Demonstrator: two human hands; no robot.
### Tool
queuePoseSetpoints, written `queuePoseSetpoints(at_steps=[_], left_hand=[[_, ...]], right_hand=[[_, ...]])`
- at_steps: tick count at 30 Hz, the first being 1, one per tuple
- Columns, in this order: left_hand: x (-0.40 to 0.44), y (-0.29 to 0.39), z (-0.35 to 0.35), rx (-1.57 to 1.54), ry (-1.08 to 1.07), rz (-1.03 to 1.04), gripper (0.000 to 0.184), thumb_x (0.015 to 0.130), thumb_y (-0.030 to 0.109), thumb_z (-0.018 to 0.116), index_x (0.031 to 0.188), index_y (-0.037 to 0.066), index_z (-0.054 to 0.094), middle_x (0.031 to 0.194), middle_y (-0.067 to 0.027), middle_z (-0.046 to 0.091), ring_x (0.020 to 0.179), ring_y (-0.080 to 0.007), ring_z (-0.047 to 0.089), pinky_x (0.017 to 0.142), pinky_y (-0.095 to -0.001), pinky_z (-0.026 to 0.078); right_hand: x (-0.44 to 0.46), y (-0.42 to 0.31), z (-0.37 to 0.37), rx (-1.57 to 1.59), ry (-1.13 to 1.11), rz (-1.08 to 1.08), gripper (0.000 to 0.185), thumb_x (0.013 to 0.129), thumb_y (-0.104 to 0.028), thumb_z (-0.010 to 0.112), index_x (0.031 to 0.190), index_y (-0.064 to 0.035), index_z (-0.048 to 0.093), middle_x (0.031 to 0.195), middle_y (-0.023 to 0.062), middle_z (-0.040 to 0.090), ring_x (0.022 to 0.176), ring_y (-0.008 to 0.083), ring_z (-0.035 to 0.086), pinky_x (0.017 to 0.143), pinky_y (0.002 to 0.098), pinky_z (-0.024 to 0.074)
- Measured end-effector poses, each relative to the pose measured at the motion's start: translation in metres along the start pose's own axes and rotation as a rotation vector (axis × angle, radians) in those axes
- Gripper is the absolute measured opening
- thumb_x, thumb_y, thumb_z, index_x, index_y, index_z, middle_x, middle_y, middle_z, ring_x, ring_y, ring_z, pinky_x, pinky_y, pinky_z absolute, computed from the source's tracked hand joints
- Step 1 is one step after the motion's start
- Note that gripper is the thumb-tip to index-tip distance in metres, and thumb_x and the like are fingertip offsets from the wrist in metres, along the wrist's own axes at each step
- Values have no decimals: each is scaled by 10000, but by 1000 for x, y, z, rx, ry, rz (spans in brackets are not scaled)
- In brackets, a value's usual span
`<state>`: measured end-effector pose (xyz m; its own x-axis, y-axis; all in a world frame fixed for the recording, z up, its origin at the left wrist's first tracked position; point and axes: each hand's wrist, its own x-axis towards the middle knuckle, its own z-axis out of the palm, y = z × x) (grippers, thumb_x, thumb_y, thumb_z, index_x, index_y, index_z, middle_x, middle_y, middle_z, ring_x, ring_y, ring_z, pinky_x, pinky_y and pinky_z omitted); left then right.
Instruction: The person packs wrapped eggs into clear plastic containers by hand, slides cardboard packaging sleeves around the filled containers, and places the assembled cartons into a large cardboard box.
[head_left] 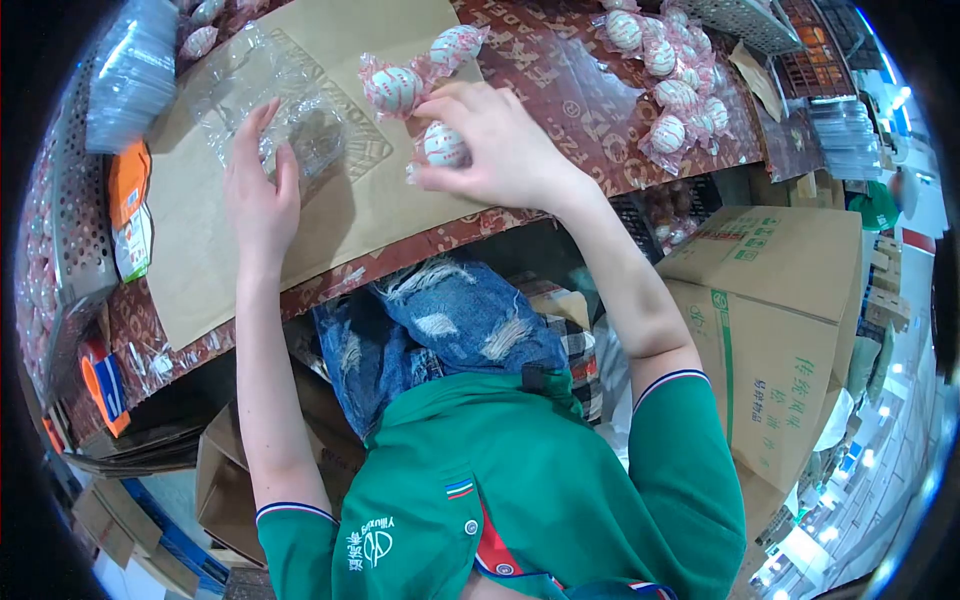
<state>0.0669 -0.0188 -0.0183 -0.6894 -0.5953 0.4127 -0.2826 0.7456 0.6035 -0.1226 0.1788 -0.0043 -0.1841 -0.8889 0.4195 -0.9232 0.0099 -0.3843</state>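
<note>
My right hand (490, 140) is curled around a wrapped white ball with red print (444, 145), just above the brown paper sheet (370, 215). Two more wrapped balls, one (393, 90) beside my fingertips and one (457, 46) farther back, lie close by. My left hand (262, 190) has its thumb and fingers apart, at the near edge of a clear plastic tray (300, 125) on the paper. Whether its fingertips touch the tray is hard to tell.
Several wrapped balls (672, 95) lie at the table's right. Stacked clear trays stand at the upper left (140, 75) and far right (845, 138). A perforated basket (85, 215) is at the left edge. A cardboard box (765, 330) stands below right.
</note>
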Motion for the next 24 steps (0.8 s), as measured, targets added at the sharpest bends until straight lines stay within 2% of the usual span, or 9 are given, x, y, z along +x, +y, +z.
queuePoseSetpoints(at_steps=[2, 5, 6, 9, 10, 14, 16, 19, 24], left_hand=[[1, -1, -1, -5, -3, 0, 408, 940, 90, 527, 1344, 59, 481, 1335, -106, 578, 1255, -308, 526, 1052, -407, 393], [4, -6, -3, -8, -23, 5, 411, 941, 87, 532, 1348, 60, 479, 1335, -114, 576, 1256, -307, 525, 1051, -404, 396], [5, -9, -3, -16, -30, 16, 412, 941, 83, 535, 1348, 60, 480, 1334, -119, 575, 1257, -308, 524, 1053, -404, 394], [8, -10, -4, -12, -42, 24, 417, 939, 76, 537, 1352, 60, 477, 1335, -127, 572, 1263, -309, 519, 1059, -405, 389], [8, -9, -4, -3, -49, 13, 421, 939, 73, 538, 1355, 60, 475, 1335, -129, 570, 1266, -309, 516, 1062, -405, 387], [11, -6, -8, -12, -69, 1, 423, 927, 74, 559, 1344, 66, 492, 1343, -130, 564, 1270, -310, 509, 1065, -412, 382], [18, 1, -15, 116, -50, 120, 418, 908, 91, 596, 1319, 71, 525, 1353, -125, 559, 1269, -304, 505, 1069, -418, 378], [38, 41, -22, 126, 13, 282, 401, 889, 112, 630, 1283, 78, 564, 1360, -113, 557, 1258, -296, 508, 1063, -420, 381], [61, 110, -16, 181, -88, 474, 422, 856, 219, 701, 1246, 93, 600, 1305, -95, 595, 1217, -290, 538, 1027, -417, 401]], right_hand=[[6, 13, -9, 194, 59, 117, 353, 789, -300, 738, 1054, -92, 633, 1077, 120, 589, 1060, 307, 562, 920, 437, 457], [27, 37, -19, -70, 280, -32, 303, 771, -240, 731, 1036, -117, 652, 1078, 70, 602, 1034, 286, 573, 934, 432, 445], [31, 42, -22, -119, 189, -25, 384, 813, -202, 693, 1186, -153, 623, 1227, 65, 591, 1194, 263, 528, 1024, 421, 385], [43, 61, -6, -311, -14, -138, 377, 829, -249, 681, 1199, -200, 628, 1248, 25, 589, 1200, 242, 525, 1023, 430, 360], [47, 67, 2, -291, -2, -107, 319, 834, -276, 682, 1148, -230, 663, 1174, -14, 609, 1169, 215, 536, 999, 424, 359], [51, 74, 12, -274, 27, -68, 215, 829, -287, 695, 1033, -220, 709, 1040, -17, 625, 1097, 186, 563, 983, 415, 353], [49, 75, 10, -244, 136, -79, 155, 772, -224, 712, 925, -206, 723, 946, -25, 627, 951, 205, 596, 886, 418, 439], [45, 71, 7, 44, 237, -17, 132, 755, -233, 724, 875, -178, 728, 875, -2, 627, 867, 209, 614, 795, 381, 486], [54, 38, -28, 189, 267, -19, 125, 739, -221, 721, 840, -147, 725, 809, 28, 625, 800, 226, 629, 685, 353, 514]])
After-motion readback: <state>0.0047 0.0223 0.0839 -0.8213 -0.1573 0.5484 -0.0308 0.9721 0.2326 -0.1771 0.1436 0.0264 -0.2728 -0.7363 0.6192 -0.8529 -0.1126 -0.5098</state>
